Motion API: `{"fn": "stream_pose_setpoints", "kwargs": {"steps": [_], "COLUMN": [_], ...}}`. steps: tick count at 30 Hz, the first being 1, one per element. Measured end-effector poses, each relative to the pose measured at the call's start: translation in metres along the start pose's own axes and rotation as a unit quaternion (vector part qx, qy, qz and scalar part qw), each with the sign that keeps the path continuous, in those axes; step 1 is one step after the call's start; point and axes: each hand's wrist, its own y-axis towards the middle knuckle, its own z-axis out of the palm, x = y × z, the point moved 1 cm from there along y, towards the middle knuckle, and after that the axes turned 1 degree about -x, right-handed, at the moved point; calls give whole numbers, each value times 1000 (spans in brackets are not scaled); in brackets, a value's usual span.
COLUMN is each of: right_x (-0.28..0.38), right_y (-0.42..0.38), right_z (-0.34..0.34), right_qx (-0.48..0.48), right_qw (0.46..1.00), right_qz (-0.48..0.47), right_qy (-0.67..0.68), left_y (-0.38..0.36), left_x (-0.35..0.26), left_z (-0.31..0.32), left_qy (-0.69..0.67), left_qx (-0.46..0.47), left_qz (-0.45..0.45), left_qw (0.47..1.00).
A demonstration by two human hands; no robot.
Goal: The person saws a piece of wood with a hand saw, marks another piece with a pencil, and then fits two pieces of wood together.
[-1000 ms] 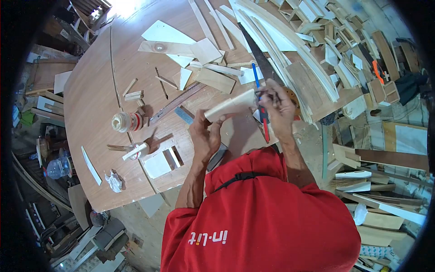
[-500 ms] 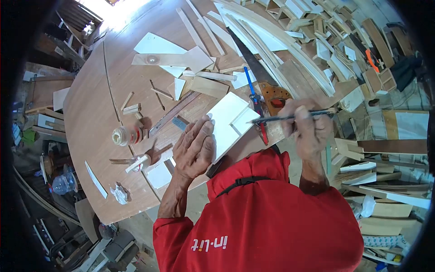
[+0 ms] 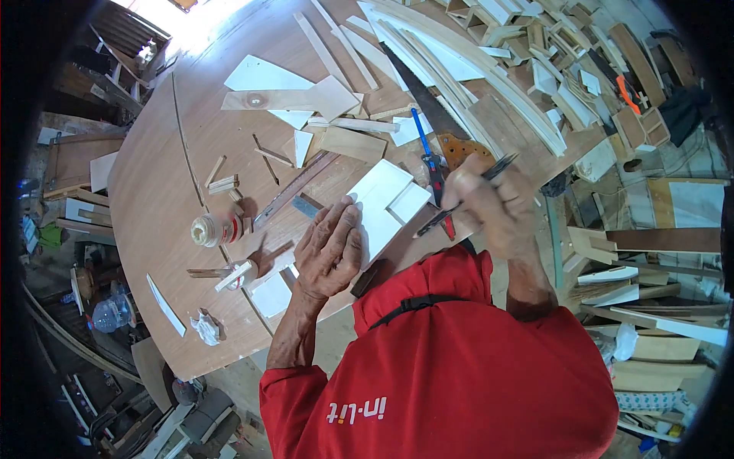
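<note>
My left hand (image 3: 329, 246) holds a white board (image 3: 378, 191) near the table's front edge, fingers close together along its left side. A small raised white block (image 3: 408, 203) sits at the board's right corner. Just right of the board, my right hand (image 3: 493, 205) is closed around a thin dark pencil-like stick (image 3: 437, 222). The stick slants, its lower tip pointing down-left, apart from the board. Behind it lies a tool with a blue and red handle (image 3: 435, 177), beside a brown saw handle (image 3: 461, 151). A dark block (image 3: 368, 278) shows below the board.
On the wooden table (image 3: 160, 291) stand a glue jar (image 3: 214, 229) and a smaller container with sticks (image 3: 241, 274). A metal ruler (image 3: 294, 187), wood offcuts (image 3: 352, 144) and crumpled paper (image 3: 206, 327) lie about. Wood scraps (image 3: 665, 241) are piled at the right.
My right hand has drawn slightly left, and the stick has turned from nearly level to a steep slant. Its tip has left the board's corner. The left hand stays on the board.
</note>
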Motion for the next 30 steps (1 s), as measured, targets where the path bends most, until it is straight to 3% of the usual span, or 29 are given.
{"fn": "stream_pose_setpoints", "kwargs": {"steps": [5, 9, 12, 14, 15, 17, 18, 21, 28, 30], "right_x": [-3, -22, -33, -36, -34, -26, -23, -22, -34, -36], "right_y": [10, 13, 17, 21, 19, 15, 15, 11, 11, 13], "right_z": [3, 15, 10, -4, -5, -7, -7, -3, 19, 18], "right_qx": [-103, -95, -96, -110, -111, -188, -200, -153, -80, -76], "right_qw": [994, 993, 995, 966, 965, 981, 979, 988, 995, 997], "right_qz": [32, 54, 5, -47, -48, -10, -4, 14, 41, 4], "right_qy": [-12, 48, -26, -230, -231, -56, -31, 17, 31, -30], "left_y": [-1, 2, 1, -1, -2, -5, -6, -6, -3, -4], "left_x": [3, 2, 1, -1, -1, 2, 3, 2, 2, 3], "left_z": [0, 2, 1, 2, 3, 6, 7, 7, 7, 7], "left_qy": [-7, -13, -17, -17, -15, -14, -15, -15, -24, -20], "left_qx": [-7, -8, 4, 1, -3, -10, -16, -1, 1, 2], "left_qz": [12, 36, 24, 16, 7, 2, -2, 0, 6, 5], "left_qw": [1000, 999, 1000, 1000, 1000, 1000, 1000, 1000, 1000, 1000]}}
